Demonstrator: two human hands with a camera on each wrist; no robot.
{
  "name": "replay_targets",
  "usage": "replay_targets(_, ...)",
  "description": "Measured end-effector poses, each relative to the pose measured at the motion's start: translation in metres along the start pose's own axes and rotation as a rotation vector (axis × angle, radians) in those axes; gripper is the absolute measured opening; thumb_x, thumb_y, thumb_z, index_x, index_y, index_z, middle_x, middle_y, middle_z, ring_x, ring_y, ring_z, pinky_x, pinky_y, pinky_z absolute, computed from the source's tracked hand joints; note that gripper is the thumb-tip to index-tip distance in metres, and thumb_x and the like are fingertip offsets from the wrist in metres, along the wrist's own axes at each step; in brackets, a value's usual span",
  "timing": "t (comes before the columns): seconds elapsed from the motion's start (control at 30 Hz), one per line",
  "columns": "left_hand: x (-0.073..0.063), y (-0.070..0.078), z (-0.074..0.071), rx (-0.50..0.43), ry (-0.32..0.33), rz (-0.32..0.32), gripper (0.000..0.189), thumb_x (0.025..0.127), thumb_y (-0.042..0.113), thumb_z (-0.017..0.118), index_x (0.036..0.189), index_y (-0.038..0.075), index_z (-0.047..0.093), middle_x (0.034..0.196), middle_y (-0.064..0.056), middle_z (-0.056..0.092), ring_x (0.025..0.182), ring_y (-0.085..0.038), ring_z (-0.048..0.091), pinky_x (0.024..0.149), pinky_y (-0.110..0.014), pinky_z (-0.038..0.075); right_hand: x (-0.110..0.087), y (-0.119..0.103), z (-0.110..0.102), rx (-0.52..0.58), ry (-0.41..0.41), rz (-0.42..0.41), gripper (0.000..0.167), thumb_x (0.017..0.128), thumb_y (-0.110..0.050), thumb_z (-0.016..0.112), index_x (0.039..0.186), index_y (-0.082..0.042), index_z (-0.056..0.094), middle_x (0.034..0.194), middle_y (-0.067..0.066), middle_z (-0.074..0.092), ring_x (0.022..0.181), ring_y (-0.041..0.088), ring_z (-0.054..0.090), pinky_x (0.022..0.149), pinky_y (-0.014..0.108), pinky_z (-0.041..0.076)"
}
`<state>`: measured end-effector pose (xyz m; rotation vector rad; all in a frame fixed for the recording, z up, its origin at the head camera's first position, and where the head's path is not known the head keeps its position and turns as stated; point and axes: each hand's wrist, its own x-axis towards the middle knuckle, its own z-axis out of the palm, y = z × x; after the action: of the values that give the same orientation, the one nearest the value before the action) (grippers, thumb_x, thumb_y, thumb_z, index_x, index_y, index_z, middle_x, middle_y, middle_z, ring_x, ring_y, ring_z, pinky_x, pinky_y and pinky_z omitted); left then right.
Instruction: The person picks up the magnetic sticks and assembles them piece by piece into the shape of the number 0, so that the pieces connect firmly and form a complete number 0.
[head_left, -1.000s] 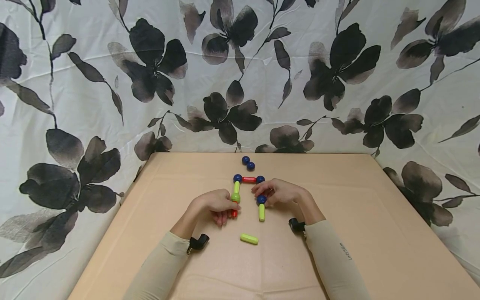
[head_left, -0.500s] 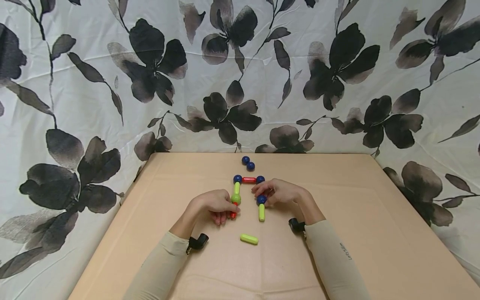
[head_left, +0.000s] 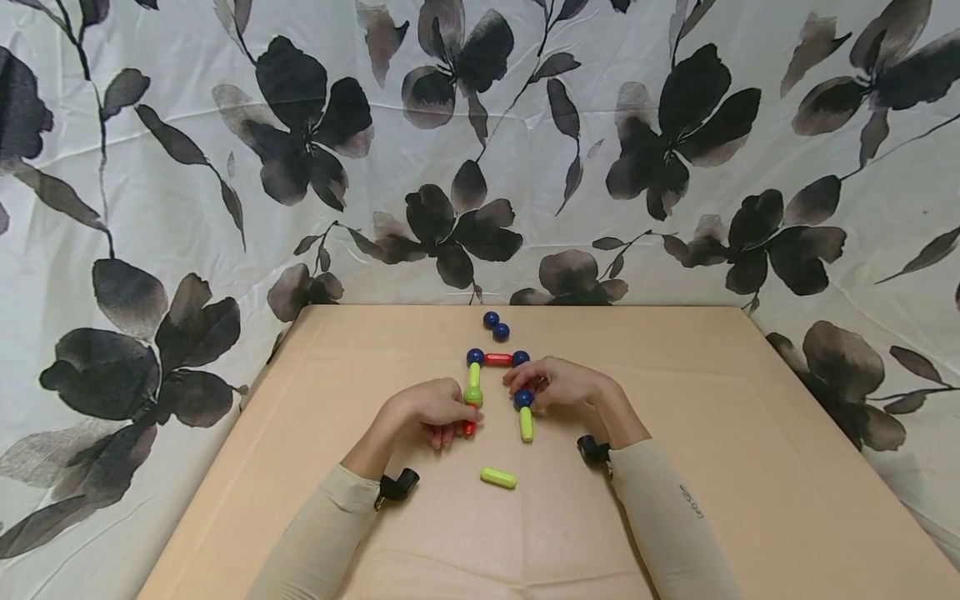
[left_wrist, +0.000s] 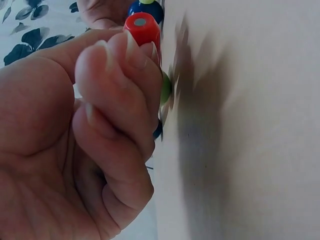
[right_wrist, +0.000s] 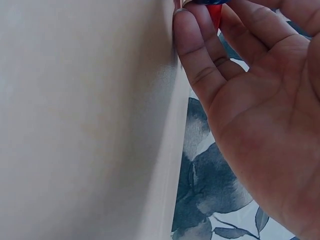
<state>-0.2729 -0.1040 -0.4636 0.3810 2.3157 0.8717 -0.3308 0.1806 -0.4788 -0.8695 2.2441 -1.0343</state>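
Observation:
My left hand [head_left: 435, 407] pinches a red magnetic rod [head_left: 469, 428]; its metal end shows in the left wrist view. Above that rod, in line, come a green ball [head_left: 472, 396], a yellow-green rod [head_left: 474, 374] and a blue corner ball [head_left: 476, 357]. A red crossbar rod [head_left: 497, 360] runs to a second blue corner ball [head_left: 521, 358]. With curled fingers, my right hand [head_left: 562, 383] holds a lower blue ball [head_left: 523, 399], from which a yellow-green rod [head_left: 527, 426] points toward me. Red shows between the right fingers, mostly hidden [right_wrist: 215, 16].
Two loose blue balls [head_left: 496, 327] lie beyond the joined pieces, by the table's far edge. A loose yellow-green rod [head_left: 498, 477] lies nearer me, between the forearms. Behind the table [head_left: 675, 500] hangs a floral cloth [head_left: 570, 183].
The left red rod and green ball have shifted slightly to the right since half a second ago. The yellow-green rod below the right hand has tilted a little rightward. Both grips remain.

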Motion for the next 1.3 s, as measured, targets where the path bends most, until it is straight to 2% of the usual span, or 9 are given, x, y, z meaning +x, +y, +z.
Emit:
replay_targets(0.37,0.0,0.002,0.001,-0.003,0.018,0.0,0.046,0.101,0.04,0.069,0.075,0.003,0.074,0.053,-0.004,0.062,0.042,-0.015,0.061,0.045,-0.026,0.051,0.004,-0.001,0.0,0.009,0.016,0.009,0.036,0.081,0.006,0.07,0.114,-0.009,0.075,0.148,0.008,0.058,0.119,0.027,0.055,0.093,0.035,0.049)
replay_targets(0.7,-0.002,0.004,0.0,0.027,0.042,0.0,0.046,0.099,0.041,0.07,0.072,0.004,0.073,0.052,-0.004,0.061,0.042,-0.015,0.06,0.044,-0.025,0.049,0.003,-0.002,-0.001,0.026,0.014,0.011,0.035,0.082,0.004,0.071,0.115,-0.008,0.075,0.149,0.009,0.058,0.119,0.027,0.054,0.094,0.036,0.049)
replay_targets(0.83,-0.005,0.005,-0.005,0.03,0.033,-0.002,0.049,0.1,0.045,0.068,0.075,0.003,0.075,0.052,-0.003,0.06,0.042,-0.014,0.059,0.044,-0.025,0.048,0.003,0.0,-0.001,0.021,0.014,0.004,0.035,0.082,0.004,0.071,0.114,-0.008,0.075,0.148,0.009,0.058,0.119,0.027,0.055,0.094,0.036,0.049)
replay_targets(0.9,-0.007,0.006,-0.01,0.034,0.051,-0.004,0.052,0.1,0.047,0.067,0.079,0.001,0.076,0.052,-0.003,0.059,0.042,-0.014,0.058,0.045,-0.025,0.046,0.004,0.001,0.0,0.019,0.014,0.001,0.034,0.082,0.004,0.071,0.114,-0.008,0.075,0.148,0.009,0.059,0.119,0.027,0.055,0.094,0.036,0.049)
replay_targets(1.0,-0.005,0.009,-0.018,0.04,0.15,0.022,0.054,0.101,0.05,0.065,0.084,-0.001,0.075,0.052,-0.003,0.058,0.046,-0.017,0.056,0.048,-0.026,0.042,0.004,0.001,0.0,0.018,0.007,-0.004,0.034,0.082,0.004,0.071,0.114,-0.007,0.075,0.147,0.009,0.059,0.117,0.027,0.055,0.093,0.036,0.049)
replay_targets(1.1,0.006,0.014,-0.025,0.029,0.345,0.093,0.045,0.101,0.048,0.066,0.089,0.005,0.071,0.06,-0.001,0.06,0.056,-0.02,0.057,0.053,-0.028,0.04,0.004,0.001,0.0,0.018,-0.001,-0.007,0.034,0.083,0.004,0.07,0.115,-0.007,0.074,0.148,0.009,0.059,0.115,0.027,0.055,0.093,0.036,0.049)
replay_targets(1.2,0.025,0.018,-0.031,0.016,0.537,0.166,0.032,0.102,0.043,0.066,0.099,0.012,0.069,0.08,-0.002,0.065,0.074,-0.022,0.06,0.065,-0.031,0.045,0.003,0.001,0.0,0.019,0.001,-0.01,0.034,0.083,0.003,0.07,0.115,-0.007,0.074,0.148,0.01,0.059,0.117,0.027,0.054,0.094,0.036,0.049)
replay_targets(1.23,0.032,0.019,-0.033,0.016,0.58,0.181,0.028,0.102,0.041,0.066,0.104,0.013,0.069,0.088,-0.002,0.067,0.081,-0.022,0.061,0.07,-0.033,0.048,0.003,0.001,0.0,0.02,0.002,-0.009,0.033,0.083,0.003,0.071,0.115,-0.007,0.074,0.148,0.01,0.059,0.117,0.027,0.054,0.094,0.036,0.048)
replay_targets(1.3,0.046,0.021,-0.038,0.039,0.624,0.197,0.029,0.103,0.038,0.065,0.116,0.012,0.069,0.107,-0.005,0.068,0.094,-0.023,0.061,0.081,-0.036,0.052,0.003,0.0,0.001,0.021,0.003,-0.007,0.033,0.084,0.003,0.071,0.115,-0.007,0.074,0.148,0.01,0.059,0.118,0.027,0.054,0.095,0.036,0.049)
